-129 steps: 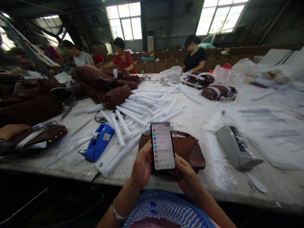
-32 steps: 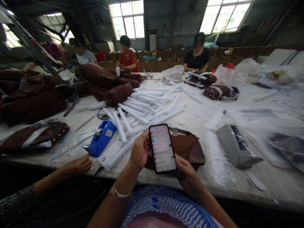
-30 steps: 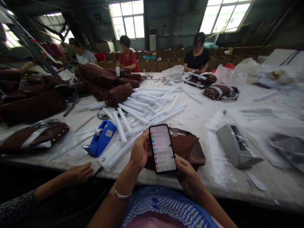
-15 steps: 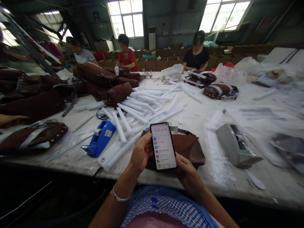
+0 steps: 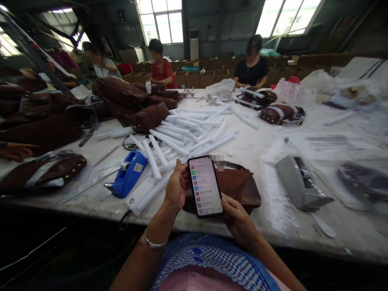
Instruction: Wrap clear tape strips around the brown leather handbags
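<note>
A smartphone with a lit screen, showing a list of rows with small icons, is held upright and slightly tilted in front of me. My left hand grips its left side, thumb raised beside the edge and fingers behind it. At the lower right edge, my right hand also holds the phone, its thumb on the rim and its other fingers partly hidden. Behind the phone a brown leather handbag lies on the table, partly covered by the phone and my hands.
Left of my hands stands a blue tape dispenser; a grey tape dispenser stands to the right. White foam tubes spread across the middle. Brown bags pile up at left. Several people sit across the table; another person's hand shows at left.
The list on the phone screen has scrolled down. My left thumb has lifted off the screen to the phone's left side. At far left, the other person's hand has shifted.
</note>
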Demonstrator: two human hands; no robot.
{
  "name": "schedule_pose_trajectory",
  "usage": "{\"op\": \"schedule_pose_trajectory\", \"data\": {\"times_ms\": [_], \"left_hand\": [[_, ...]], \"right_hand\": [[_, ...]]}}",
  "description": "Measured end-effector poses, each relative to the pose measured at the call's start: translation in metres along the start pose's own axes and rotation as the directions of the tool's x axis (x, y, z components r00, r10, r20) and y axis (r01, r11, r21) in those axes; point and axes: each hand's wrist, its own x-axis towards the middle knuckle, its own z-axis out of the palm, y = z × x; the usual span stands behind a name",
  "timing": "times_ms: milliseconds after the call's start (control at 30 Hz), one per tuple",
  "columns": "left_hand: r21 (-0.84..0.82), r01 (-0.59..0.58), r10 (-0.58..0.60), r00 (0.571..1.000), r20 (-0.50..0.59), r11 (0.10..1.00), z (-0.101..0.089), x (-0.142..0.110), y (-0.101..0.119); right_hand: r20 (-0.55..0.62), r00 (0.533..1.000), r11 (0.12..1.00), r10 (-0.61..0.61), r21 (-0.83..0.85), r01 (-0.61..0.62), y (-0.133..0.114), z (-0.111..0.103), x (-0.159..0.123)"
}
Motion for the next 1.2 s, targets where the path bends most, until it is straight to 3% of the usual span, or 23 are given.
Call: {"op": "schedule_pose_trajectory", "data": {"times_ms": [167, 433, 600, 833, 1200], "left_hand": [[-0.005, 0.000, 0.000, 0.998, 0.061, 1.000, 0.000, -0.008, -0.008], [0.103, 0.022, -0.047, 0.969, 0.244, 0.994, 0.000, -0.023, -0.015], [0.108, 0.022, -0.046, 0.974, 0.221, 0.994, 0.004, -0.024, -0.012], [0.176, 0.003, -0.022, 0.994, 0.105, 0.984, 0.006, -0.019, -0.015], [0.102, 0.027, -0.039, 0.992, 0.117, 0.994, 0.004, -0.018, -0.015]], "right_hand": [[-0.014, 1.000, 1.000, 0.000, 0.024, 0.000, -0.001, -0.003, 0.002], [-0.064, 0.997, 0.999, -0.041, 0.028, 0.043, -0.004, -0.009, 0.004], [-0.069, 0.997, 0.999, -0.032, 0.031, 0.034, -0.005, -0.008, 0.004], [-0.027, 0.999, 0.998, -0.042, 0.038, 0.042, -0.006, -0.005, 0.004], [-0.055, 0.997, 0.998, -0.059, 0.010, 0.059, -0.006, -0.008, 0.005]]}}
